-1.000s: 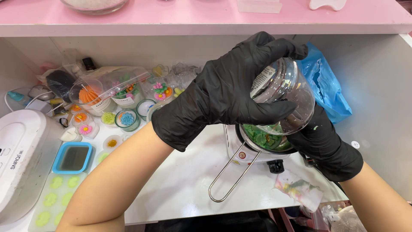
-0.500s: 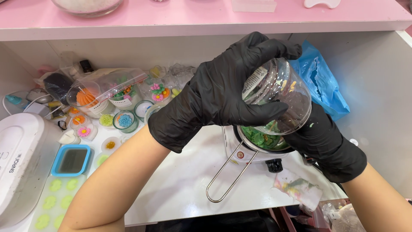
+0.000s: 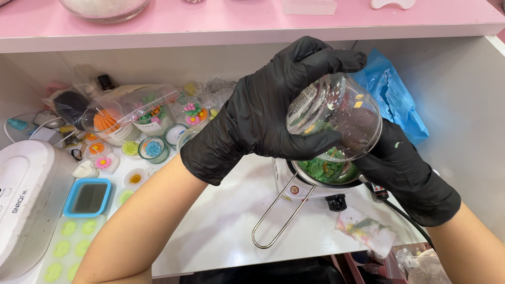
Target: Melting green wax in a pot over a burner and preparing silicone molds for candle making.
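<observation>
1. The white worktop (image 3: 221, 221) lies below the fingers.
2. The left hand (image 3: 265, 113), in a black glove, has its fingers clamped around the clear glass jar (image 3: 336, 118).
3. The right hand (image 3: 405, 171) cups the jar's far side, fingers pressed on it.
4. The jar tilts mouth-down between both hands.
5. The small metal pot (image 3: 323, 173) of green pieces sits just under the jar.

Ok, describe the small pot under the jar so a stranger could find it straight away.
Start at the white counter under the pink shelf. Right of its middle, two black-gloved hands tip a clear glass jar; directly below sits the small metal pot on a white heater. It alone holds green pieces and has a long wire loop handle pointing toward the viewer.
</observation>
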